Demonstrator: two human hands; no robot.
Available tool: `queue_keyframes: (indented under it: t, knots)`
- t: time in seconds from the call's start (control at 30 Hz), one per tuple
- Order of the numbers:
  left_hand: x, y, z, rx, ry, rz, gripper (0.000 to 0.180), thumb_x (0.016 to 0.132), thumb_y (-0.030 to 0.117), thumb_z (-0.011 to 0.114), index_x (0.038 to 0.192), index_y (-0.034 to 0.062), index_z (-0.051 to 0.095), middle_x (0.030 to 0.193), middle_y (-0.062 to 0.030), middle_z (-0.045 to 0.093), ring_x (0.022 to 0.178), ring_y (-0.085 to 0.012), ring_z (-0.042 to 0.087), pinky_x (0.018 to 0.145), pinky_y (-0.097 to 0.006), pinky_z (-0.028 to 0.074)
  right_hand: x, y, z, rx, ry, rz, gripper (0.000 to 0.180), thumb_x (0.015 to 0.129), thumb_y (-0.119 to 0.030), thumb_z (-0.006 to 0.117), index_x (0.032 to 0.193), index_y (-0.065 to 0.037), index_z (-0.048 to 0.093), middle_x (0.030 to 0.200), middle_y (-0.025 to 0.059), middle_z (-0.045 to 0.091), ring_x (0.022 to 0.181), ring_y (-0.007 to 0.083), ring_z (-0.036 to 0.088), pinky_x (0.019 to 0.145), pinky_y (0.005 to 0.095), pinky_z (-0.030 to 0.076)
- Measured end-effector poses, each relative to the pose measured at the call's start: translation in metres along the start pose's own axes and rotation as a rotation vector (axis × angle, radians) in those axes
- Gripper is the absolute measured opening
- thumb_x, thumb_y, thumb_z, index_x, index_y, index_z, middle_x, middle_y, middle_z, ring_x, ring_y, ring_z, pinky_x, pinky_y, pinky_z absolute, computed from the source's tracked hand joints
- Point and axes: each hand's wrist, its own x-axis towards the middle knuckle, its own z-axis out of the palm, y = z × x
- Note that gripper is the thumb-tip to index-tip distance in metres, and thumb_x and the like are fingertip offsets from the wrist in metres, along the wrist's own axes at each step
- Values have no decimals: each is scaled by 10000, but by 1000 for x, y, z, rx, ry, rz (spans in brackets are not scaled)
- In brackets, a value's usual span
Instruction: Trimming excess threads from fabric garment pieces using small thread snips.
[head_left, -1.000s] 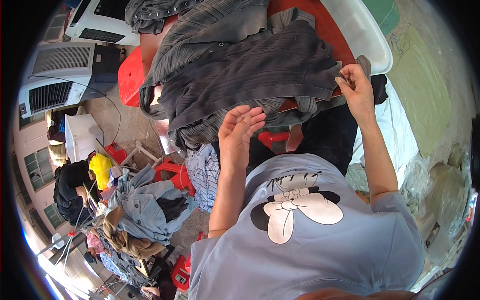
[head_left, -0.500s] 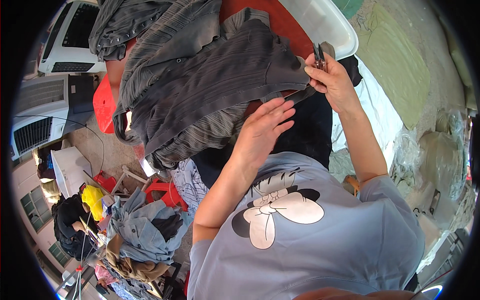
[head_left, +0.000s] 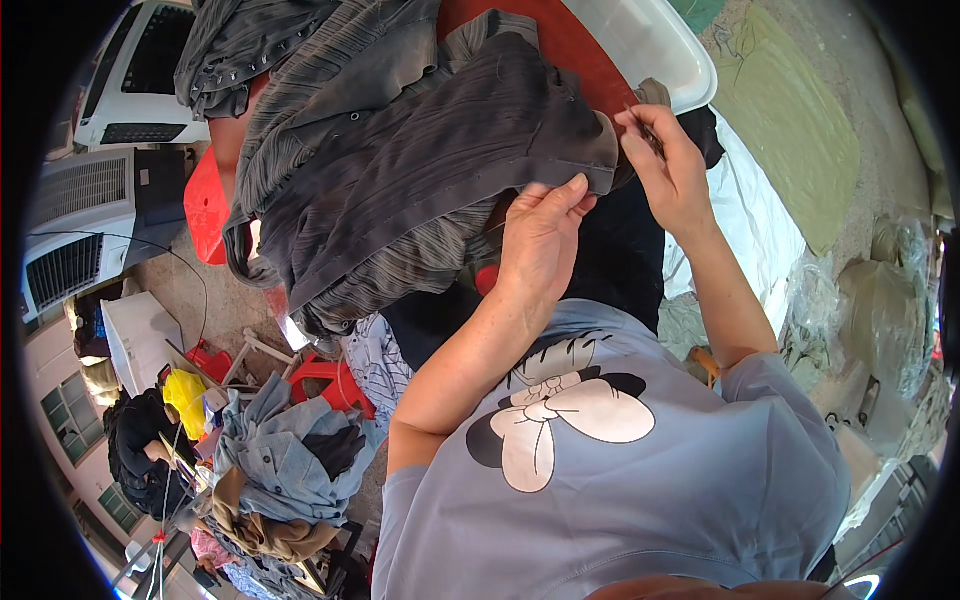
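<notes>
A dark grey pleated shirt [head_left: 430, 150] lies spread over other pleated garments in front of me. My left hand [head_left: 540, 235] pinches the shirt's lower edge near its right-hand end, thumb on top. Just beyond that end is my right hand [head_left: 672, 170], its fingers closed around small dark thread snips [head_left: 654, 143]. Most of the snips is hidden by the fingers. Thumb and forefinger of the right hand come close to the shirt's lighter end band; whether they touch it I cannot tell.
The garments rest on a red-brown table [head_left: 480, 14], with a white plastic tub [head_left: 650, 45] at its far right. A red stool [head_left: 205, 215] stands left of it. Lower left, denim clothes [head_left: 290, 455] are heaped near a person in black [head_left: 140, 440]. White sheeting [head_left: 745, 200] covers the right side.
My left hand, open before, has moved up and right and now pinches the shirt's edge. My right hand has let go of the shirt's corner and turned, its snips tilted down.
</notes>
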Motion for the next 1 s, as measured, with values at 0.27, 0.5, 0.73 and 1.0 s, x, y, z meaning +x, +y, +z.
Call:
queue_keyframes:
  t: [0.27,0.5,0.73,1.0]
  knots:
    - [-2,-1,7,75,-9,138,176,885,2,647,1054,41,682,1059,-47,688,990,-138,615,924,-303,461,-9,-12,-14,-376,-153,-379,227,847,-147,694,1037,-25,672,770,97,596,675,258,595,578,335,453]
    - [-1,-6,4,105,25,134,231,865,-43,652,1087,20,673,1065,-50,684,979,-128,623,932,-288,477,-13,-11,-11,-440,-164,-416,232,833,-135,700,1039,-31,673,770,102,595,668,286,584,573,355,453]
    - [-1,-11,5,132,19,107,164,901,24,646,1064,11,663,1033,-59,682,952,-144,627,899,-297,486,-22,0,5,425,-222,317,201,939,-99,622,1127,-32,600,1003,-19,626,773,38,520,675,200,424]
    - [-19,34,-19,-14,117,183,182,972,152,576,1021,-7,647,1040,-118,680,975,-227,646,849,-364,530,-2,10,-23,467,-149,438,162,906,-57,627,1068,-56,624,855,-73,545,693,-4,416,607,172,317]
